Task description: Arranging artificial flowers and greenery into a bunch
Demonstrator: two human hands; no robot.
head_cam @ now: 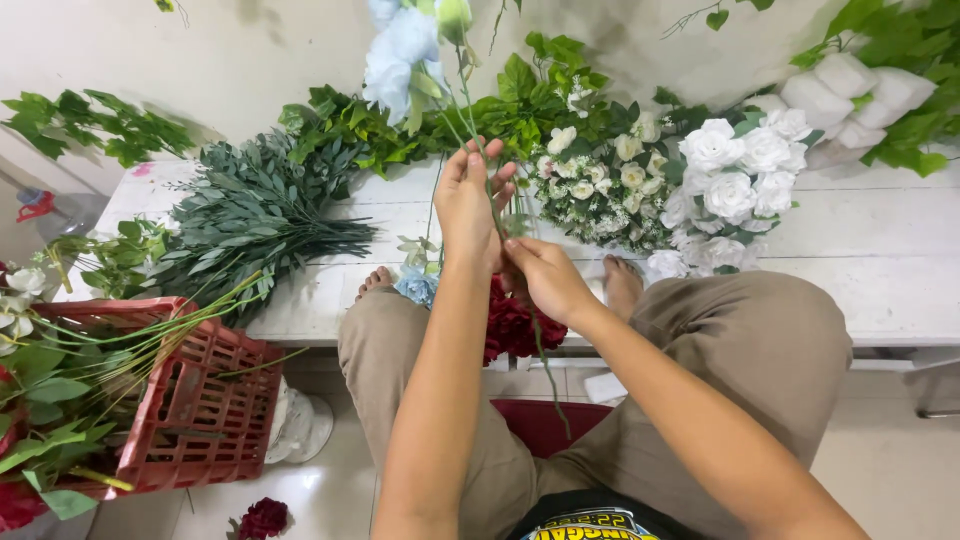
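My left hand [470,205] is raised and grips the thin green stems [462,110] of pale blue artificial flowers [400,55] that stand upright above it. My right hand [545,278] sits just below and to the right, fingers closed around the lower part of the same stems. A stem end [548,375] hangs down below my right hand. Dark red flowers [512,325] lie between my knees under both hands, and a small blue bloom [415,287] rests beside my left wrist.
A white table [880,250] in front holds white rose bunches [735,180], small cream flowers [600,185] and green leaf sprays [250,215]. A red plastic crate [195,400] with stems stands at left. A red flower [263,518] lies on the floor.
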